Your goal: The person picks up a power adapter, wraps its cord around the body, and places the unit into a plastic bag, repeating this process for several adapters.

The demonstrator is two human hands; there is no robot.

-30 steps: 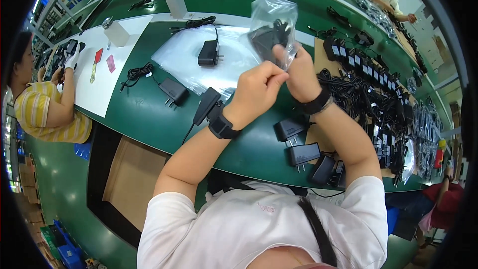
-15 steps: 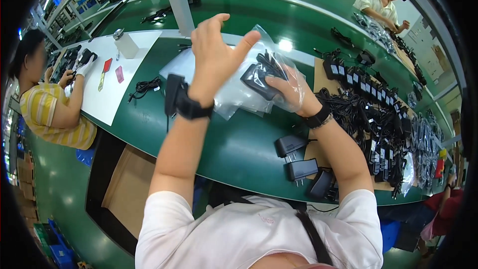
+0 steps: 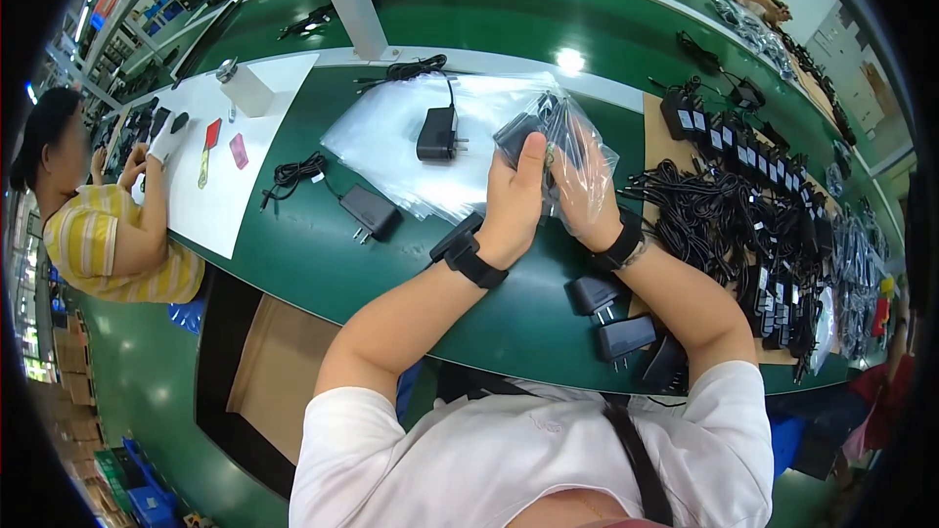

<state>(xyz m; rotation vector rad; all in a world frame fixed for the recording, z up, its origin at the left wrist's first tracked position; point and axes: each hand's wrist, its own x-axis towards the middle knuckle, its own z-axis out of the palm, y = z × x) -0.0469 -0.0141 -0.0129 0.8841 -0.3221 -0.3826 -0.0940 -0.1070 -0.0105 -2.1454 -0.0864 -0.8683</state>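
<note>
Between my two hands, over the green table [image 3: 469, 328], is a black power adapter [image 3: 515, 139] in a clear plastic bag [image 3: 561, 119]. My left hand [image 3: 515, 198] grips it from the near left, its thumb pressed on the adapter's side. My right hand [image 3: 585, 186] closes round the other side, with the clear film lying over its fingers. Beneath and to the left spreads a stack of flat clear bags [image 3: 386, 137]. On that stack rests another adapter [image 3: 437, 137] with its cable. The fingers behind the bag are partly hidden.
To the left lies an adapter with a coiled cable [image 3: 370, 215]. Two adapters [image 3: 626, 335] sit near the front edge by my right forearm. Many adapters and cables [image 3: 694, 225] crowd the cardboard at right. A grey post [image 3: 347, 0] stands ahead; a co-worker [image 3: 117, 225] works at left.
My left hand has come down and right, from raised and spread to gripping the bagged adapter. The adapters on the stack and at left, hidden before by my left arm, now show.
</note>
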